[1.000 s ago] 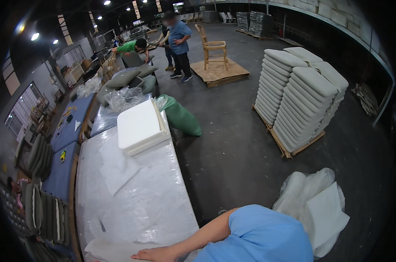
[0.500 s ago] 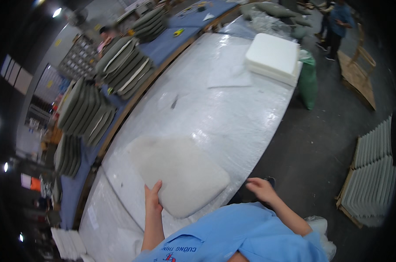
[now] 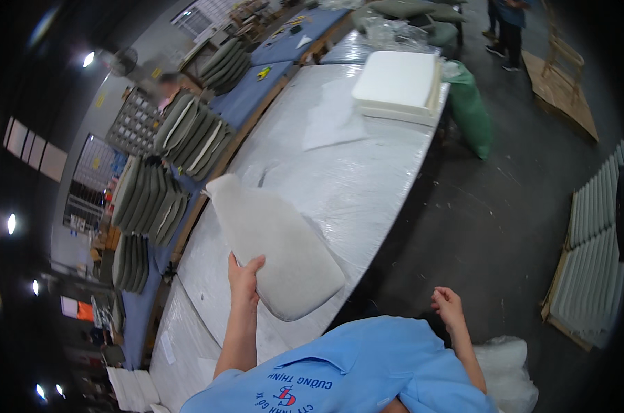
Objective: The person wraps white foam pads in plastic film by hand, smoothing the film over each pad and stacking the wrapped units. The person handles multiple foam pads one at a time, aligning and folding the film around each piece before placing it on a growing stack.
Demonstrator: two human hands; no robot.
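While our left hand [image 3: 245,277] grips the near-left edge of a pale, off-white seat pad [image 3: 281,249], our right hand [image 3: 450,306] is well apart from it, over the dark floor [image 3: 422,258]. On the left, we have the thumb lying on the pad's upper face and the other fingers mostly hidden underneath, closed on its thickness. On the right, we curl the fingers loosely inward with nothing visible in them; we cannot tell whether the fingertips meet the thumb.

We have the pad above the near part of a long bench [image 3: 326,182] wrapped in clear plastic, its narrower end pointing away toward the bench's left edge and its broad, rounded end close to our blue shirt [image 3: 339,365]. Whether its underside touches the plastic, we cannot tell.

Farther along the same bench we see a thin white sheet [image 3: 334,118] lying flat and, near it, a stack of white foam pads [image 3: 394,77]; a green sack [image 3: 472,113] stands just beside that end. To our left, grey-green cushions [image 3: 195,138] are piled on a blue-topped table [image 3: 233,103]. To our right, pale cushions [image 3: 591,255] form a tall stack, and a wooden chair [image 3: 567,58] stands on a low brown platform [image 3: 553,96].
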